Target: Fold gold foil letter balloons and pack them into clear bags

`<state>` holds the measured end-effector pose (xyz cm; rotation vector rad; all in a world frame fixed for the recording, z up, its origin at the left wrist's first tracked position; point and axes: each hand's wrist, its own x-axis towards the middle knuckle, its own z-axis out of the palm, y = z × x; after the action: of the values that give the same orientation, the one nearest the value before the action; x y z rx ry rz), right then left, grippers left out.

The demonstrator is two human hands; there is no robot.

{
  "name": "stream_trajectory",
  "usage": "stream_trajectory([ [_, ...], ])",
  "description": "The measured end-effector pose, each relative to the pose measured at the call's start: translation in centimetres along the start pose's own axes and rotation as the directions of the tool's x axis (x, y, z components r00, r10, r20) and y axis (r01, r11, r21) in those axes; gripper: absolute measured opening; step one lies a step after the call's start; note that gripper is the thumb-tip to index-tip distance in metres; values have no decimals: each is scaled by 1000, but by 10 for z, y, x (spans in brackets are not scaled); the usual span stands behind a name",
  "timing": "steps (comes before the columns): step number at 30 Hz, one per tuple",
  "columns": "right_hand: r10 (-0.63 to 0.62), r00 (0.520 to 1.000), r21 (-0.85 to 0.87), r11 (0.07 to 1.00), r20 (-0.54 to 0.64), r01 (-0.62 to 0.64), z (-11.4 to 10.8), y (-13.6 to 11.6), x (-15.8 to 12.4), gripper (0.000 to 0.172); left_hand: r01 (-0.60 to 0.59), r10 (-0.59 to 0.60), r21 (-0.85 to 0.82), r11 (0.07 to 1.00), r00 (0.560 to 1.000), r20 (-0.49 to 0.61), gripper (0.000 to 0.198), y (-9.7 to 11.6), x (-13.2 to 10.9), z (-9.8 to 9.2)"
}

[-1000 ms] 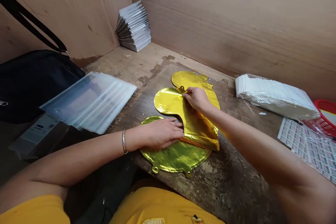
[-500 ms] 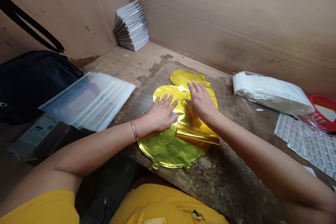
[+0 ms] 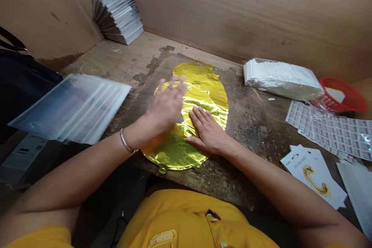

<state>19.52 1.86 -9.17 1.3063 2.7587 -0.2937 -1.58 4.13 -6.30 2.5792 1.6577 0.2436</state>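
Where gold foil (image 3: 203, 95) lies, two hands (image 3: 167, 102) (image 3: 207, 131) reach.

A scuffed bench (image 3: 245, 133), plastic sleeves (image 3: 74, 106) and sticker sheets (image 3: 334, 128) suggest a workshop

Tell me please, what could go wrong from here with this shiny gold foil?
The shiny, rounded gold foil shape looks wrinkled; uneven pressure from the right hand might crease it more. The left hand, blurred near the foil, might shift its layers. The foil's small gold tabs lie close to the worn brown table's front edge and could catch there.
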Motion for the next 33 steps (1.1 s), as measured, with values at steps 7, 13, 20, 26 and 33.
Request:
stream_trajectory([
  [7,-38,999,67,997,-28,40,-2,4,-2,107,-351,361,-84,932,913,191,60,24,-57,33],
  [13,-40,999,-20,999,-22,39,0,-9,-67,84,-372,386,-105,922,903,186,62,22,-57,27],
  [20,142,981,-79,985,-130,-153,3,-17,-122,81,-386,400,-108,916,902,164,60,24,-60,30],
  [26,194,981,-46,980,-32,-195,3,-23,-133,71,-415,431,-118,902,884,179,60,21,-59,27],
  [33,88,947,18,996,-310,-86,-22,-21,-95,55,-413,429,-120,903,883,193,63,24,-58,26],
])
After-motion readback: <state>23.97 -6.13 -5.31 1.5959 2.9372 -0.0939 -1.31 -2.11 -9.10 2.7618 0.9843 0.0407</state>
